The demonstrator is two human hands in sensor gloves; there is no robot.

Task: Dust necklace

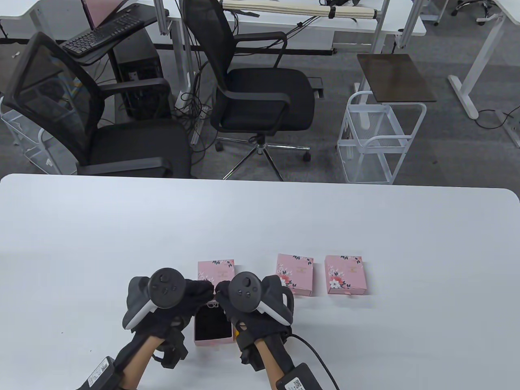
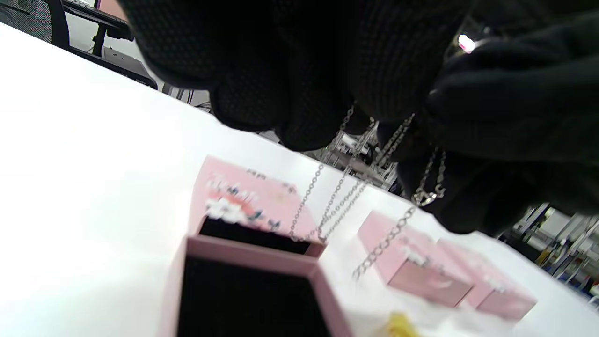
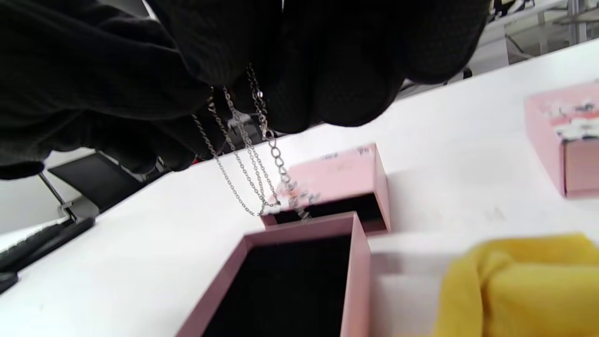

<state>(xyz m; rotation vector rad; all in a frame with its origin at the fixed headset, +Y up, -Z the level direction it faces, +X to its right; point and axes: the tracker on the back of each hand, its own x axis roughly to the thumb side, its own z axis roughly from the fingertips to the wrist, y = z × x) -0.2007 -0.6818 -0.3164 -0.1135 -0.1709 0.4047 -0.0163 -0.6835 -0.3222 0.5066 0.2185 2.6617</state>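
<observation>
Your left hand point(image 1: 178, 300) and right hand point(image 1: 239, 302) both pinch the silver necklace point(image 2: 346, 187) above the open pink drawer box point(image 1: 211, 325), yellow cloth point(image 3: 519, 285) at its 3 o'clock.

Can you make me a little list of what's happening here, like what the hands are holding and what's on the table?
left hand: pinches the silver necklace, raised above the open box
right hand: pinches the same necklace, right beside the left hand
necklace: thin chain hanging in loops from both hands
open box: pink, black lining, on the table under the hands
sleeve: pink with flowers, just behind the open box
closed boxes: two pink ones side by side, further right
yellow cloth: lying next to the open box
table: white
</observation>
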